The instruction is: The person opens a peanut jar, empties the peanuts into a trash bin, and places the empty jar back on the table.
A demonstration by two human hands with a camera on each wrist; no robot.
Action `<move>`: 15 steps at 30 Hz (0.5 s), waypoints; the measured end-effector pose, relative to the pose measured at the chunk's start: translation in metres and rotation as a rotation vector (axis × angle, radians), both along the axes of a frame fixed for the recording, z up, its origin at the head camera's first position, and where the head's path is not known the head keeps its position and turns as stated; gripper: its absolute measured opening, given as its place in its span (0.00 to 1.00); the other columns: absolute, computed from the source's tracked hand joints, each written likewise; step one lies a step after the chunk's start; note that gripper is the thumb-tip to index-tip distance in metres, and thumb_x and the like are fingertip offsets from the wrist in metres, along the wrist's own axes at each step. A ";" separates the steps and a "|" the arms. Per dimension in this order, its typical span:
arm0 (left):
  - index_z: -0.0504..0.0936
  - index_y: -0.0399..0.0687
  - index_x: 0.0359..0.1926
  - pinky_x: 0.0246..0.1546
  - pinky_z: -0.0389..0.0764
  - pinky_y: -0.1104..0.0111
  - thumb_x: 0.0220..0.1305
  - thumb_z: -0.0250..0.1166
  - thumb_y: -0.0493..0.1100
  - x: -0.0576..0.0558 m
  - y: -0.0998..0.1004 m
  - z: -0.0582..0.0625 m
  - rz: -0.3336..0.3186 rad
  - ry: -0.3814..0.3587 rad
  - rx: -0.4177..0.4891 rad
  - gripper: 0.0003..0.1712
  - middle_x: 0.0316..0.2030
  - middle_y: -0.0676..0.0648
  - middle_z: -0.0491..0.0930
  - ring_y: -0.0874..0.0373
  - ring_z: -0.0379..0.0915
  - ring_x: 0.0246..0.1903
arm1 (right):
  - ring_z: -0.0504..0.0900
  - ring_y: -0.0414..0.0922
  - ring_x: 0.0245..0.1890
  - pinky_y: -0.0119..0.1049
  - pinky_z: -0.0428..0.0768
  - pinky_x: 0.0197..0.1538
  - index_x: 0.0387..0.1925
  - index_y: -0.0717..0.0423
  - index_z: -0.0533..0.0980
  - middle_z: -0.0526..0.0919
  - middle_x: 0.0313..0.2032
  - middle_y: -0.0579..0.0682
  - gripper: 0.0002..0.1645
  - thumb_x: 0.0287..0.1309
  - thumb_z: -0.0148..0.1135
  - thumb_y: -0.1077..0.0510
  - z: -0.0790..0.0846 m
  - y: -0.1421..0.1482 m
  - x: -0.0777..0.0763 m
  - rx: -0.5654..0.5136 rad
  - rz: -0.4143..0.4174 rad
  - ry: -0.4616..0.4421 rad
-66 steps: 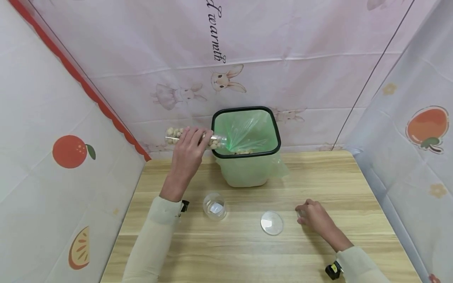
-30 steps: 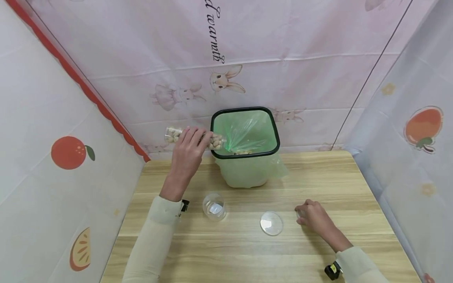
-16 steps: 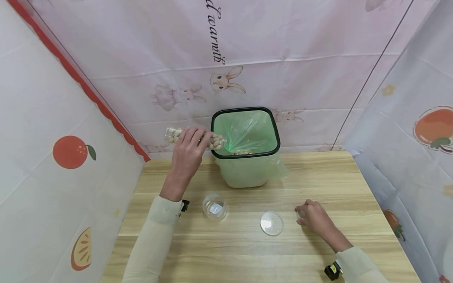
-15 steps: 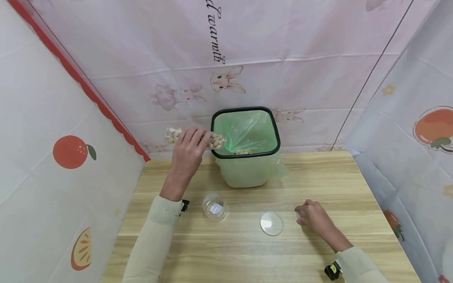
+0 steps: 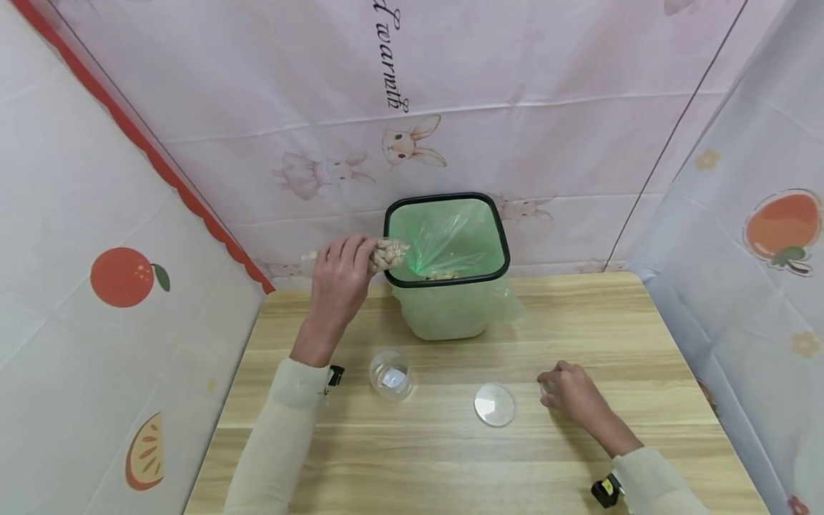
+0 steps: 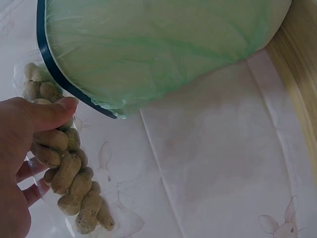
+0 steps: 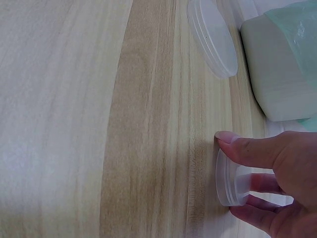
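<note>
My left hand [image 5: 340, 282] grips a clear plastic jar of unshelled peanuts [image 5: 389, 255], tipped nearly on its side. Its mouth reaches over the left rim of a green-lined bin [image 5: 447, 315]. In the left wrist view the thumb lies across the jar, and the peanuts [image 6: 74, 183] show through its wall. More peanuts [image 5: 441, 275] are partly visible inside the bin. My right hand [image 5: 575, 395] pinches a small clear lid [image 7: 230, 181] at the table surface, thumb on one side and fingers on the other. A wider clear lid [image 5: 494, 405] lies to its left.
A clear round container [image 5: 390, 375] stands on the wooden table [image 5: 412, 458] in front of the bin, with a whitish patch at its bottom. Printed cloth [image 5: 547, 143] hangs behind and along both sides. The bin's black rim [image 5: 450, 282] stands well above the tabletop.
The peanuts in the jar have shifted toward its mouth, and the jar's back end looks blurred now. My left hand has moved slightly. The right hand stays in place with the small lid.
</note>
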State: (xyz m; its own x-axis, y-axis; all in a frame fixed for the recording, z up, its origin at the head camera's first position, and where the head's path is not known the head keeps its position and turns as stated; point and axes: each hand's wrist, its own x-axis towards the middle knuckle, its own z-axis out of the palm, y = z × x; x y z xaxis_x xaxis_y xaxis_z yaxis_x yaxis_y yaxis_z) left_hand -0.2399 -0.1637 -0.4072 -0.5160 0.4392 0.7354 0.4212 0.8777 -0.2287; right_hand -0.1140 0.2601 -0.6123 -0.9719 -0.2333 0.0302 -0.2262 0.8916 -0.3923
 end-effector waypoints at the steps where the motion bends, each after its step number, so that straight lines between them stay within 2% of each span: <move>1: 0.81 0.41 0.57 0.52 0.83 0.51 0.70 0.68 0.40 -0.001 0.000 0.001 -0.007 -0.002 0.006 0.17 0.52 0.41 0.85 0.43 0.81 0.51 | 0.82 0.50 0.35 0.48 0.86 0.39 0.44 0.55 0.89 0.84 0.36 0.54 0.21 0.45 0.84 0.58 0.001 0.000 0.000 -0.002 0.001 -0.003; 4: 0.81 0.42 0.58 0.52 0.83 0.51 0.70 0.68 0.40 -0.003 0.001 0.003 -0.016 0.001 0.005 0.18 0.53 0.42 0.85 0.43 0.81 0.51 | 0.82 0.49 0.35 0.48 0.86 0.39 0.44 0.55 0.89 0.84 0.36 0.54 0.21 0.45 0.84 0.58 0.003 0.001 0.000 -0.009 0.002 -0.012; 10: 0.82 0.41 0.62 0.54 0.84 0.53 0.77 0.58 0.38 -0.008 0.002 0.008 -0.028 0.037 -0.008 0.17 0.53 0.41 0.86 0.44 0.82 0.52 | 0.82 0.49 0.35 0.48 0.85 0.39 0.44 0.55 0.89 0.84 0.36 0.54 0.21 0.45 0.84 0.58 0.008 0.001 0.001 -0.004 0.002 -0.024; 15: 0.85 0.41 0.58 0.54 0.83 0.55 0.78 0.56 0.36 -0.012 0.003 0.015 -0.038 0.057 -0.022 0.16 0.51 0.42 0.87 0.45 0.82 0.50 | 0.82 0.49 0.35 0.47 0.85 0.39 0.44 0.55 0.89 0.84 0.36 0.53 0.21 0.45 0.84 0.57 0.012 0.002 0.003 0.009 0.008 -0.032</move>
State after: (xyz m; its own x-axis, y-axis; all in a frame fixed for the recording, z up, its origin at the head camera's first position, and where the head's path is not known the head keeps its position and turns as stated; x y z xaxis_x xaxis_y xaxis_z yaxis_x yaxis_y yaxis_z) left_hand -0.2516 -0.1607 -0.3922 -0.4559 0.4737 0.7535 0.4396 0.8560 -0.2721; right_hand -0.1110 0.2617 -0.5998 -0.9706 -0.2408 -0.0032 -0.2203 0.8932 -0.3919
